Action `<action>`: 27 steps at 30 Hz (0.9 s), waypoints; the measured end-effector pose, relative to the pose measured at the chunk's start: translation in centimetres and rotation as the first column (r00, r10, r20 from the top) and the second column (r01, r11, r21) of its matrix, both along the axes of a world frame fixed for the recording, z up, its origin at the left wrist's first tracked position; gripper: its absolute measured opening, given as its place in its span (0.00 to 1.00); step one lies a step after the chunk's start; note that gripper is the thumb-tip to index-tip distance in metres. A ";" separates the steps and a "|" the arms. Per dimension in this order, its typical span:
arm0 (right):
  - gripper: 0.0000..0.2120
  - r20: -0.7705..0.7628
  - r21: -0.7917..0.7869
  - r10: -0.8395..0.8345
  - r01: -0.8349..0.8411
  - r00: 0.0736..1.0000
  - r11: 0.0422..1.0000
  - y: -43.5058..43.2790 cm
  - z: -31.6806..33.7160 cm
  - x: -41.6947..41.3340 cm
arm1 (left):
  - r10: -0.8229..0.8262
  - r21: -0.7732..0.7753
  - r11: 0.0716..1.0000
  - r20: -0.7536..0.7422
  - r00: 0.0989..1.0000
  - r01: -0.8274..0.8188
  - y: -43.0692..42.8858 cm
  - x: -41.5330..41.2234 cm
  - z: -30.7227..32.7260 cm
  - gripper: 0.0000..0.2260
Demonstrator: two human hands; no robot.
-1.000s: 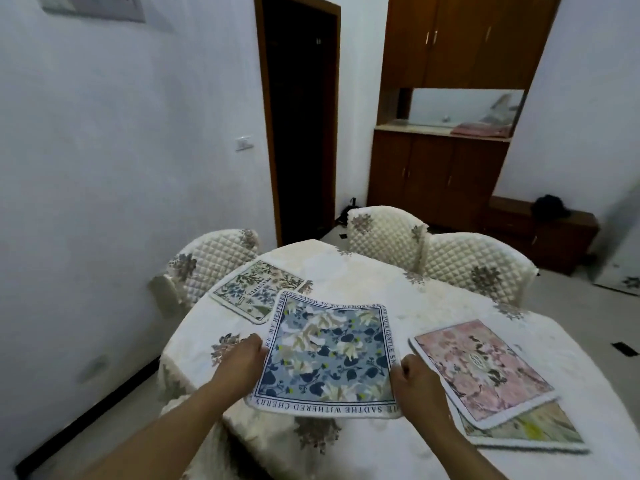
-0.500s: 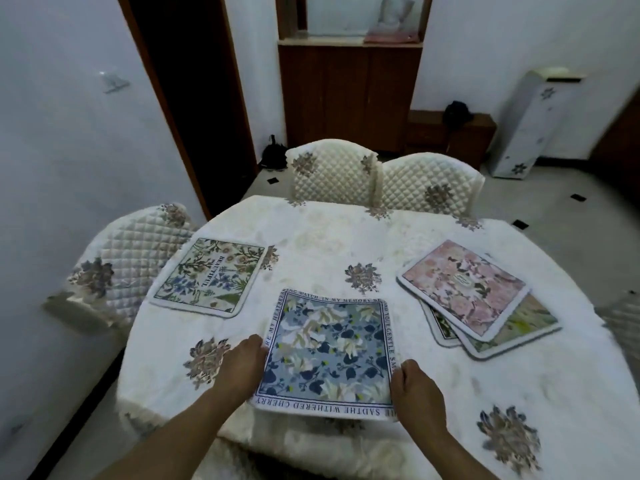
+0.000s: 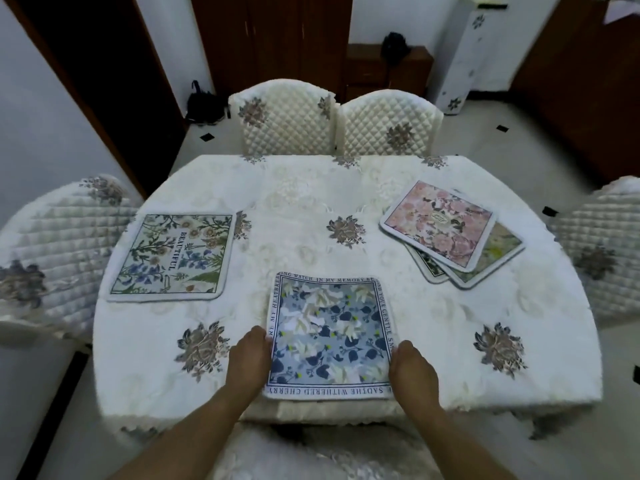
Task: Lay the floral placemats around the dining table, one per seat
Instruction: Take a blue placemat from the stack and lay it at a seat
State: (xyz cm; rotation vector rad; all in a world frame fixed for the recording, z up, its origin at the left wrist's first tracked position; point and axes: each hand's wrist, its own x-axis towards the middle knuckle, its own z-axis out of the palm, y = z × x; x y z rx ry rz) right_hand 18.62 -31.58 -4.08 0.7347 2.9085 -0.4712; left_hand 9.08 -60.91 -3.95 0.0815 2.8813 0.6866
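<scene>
Since a second ago the blue placemat [image 3: 330, 336] has come down from mid-air and now sits flat at the near edge of the counter [image 3: 311, 202], squared up to the near seat instead of angled toward the left corner. The view has swung round too, so the two far chairs [image 3: 334, 119] are now dead ahead.

Left hand [image 3: 247, 362] is on the mat's left edge and right hand [image 3: 412, 374] on its right edge, both toward the near corners. Fingers look curled around the edges, pinching the mat, though I can't tell how firmly, or whether they're just resting there.

So I'd say this seat is basically done, just needs letting go.

Moving outward: the green "BEAUTIFUL" placemat [image 3: 171, 252] is already laid at the left seat, well apart from the blue one. Over on the right there's a loose stack of spares, pink placemat [image 3: 438, 225] on top, with at least two more fanned out under it.

The blue mat's near edge is close to the counter's lip, so it could use a nudge inward if it overhangs. Plenty of bare cloth along the far side and centre, nothing to snag on when reaching for the stack.
</scene>
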 end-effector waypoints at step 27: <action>0.12 0.214 0.008 0.200 -0.207 0.956 0.978 0.2 -4.3 -0.7 | -0.237 -0.217 0.943 0.091 0.967 0.251 2.6 2.6 -2.5 0.15</action>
